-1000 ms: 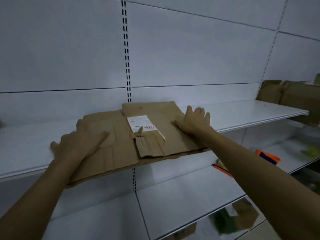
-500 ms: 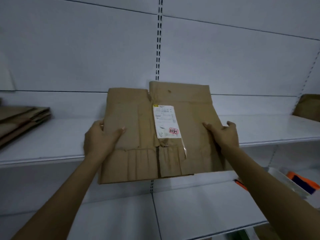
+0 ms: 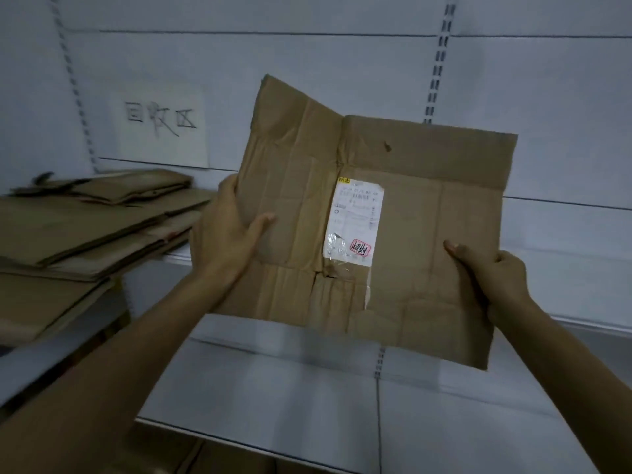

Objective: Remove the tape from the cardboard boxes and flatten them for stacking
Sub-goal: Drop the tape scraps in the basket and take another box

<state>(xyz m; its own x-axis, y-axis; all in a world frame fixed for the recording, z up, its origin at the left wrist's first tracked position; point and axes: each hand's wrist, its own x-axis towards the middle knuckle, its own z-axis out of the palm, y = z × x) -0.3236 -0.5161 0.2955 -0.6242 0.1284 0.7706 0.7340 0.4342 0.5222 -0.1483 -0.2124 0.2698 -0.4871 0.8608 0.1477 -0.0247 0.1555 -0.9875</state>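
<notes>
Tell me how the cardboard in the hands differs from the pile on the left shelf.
The held cardboard is midair, gripped by the left hand and right hand; the pile lies on the shelf. The held cardboard bears a white label; the pile shows none. Both are flattened brown cardboard.

White panel back wall (image 3: 342,56), horizontal seams. Two slotted uprights: one right of centre (image 3: 436,80), one far left (image 3: 73,87) (blurred). Paper sign (image 3: 164,128) stuck on the wall between them, three handwritten characters. Upper white shelf (image 3: 574,289) runs along the wall; lower white shelf (image 3: 273,388) projects nearer the camera. Light dim, cool bluish cast.
</notes>
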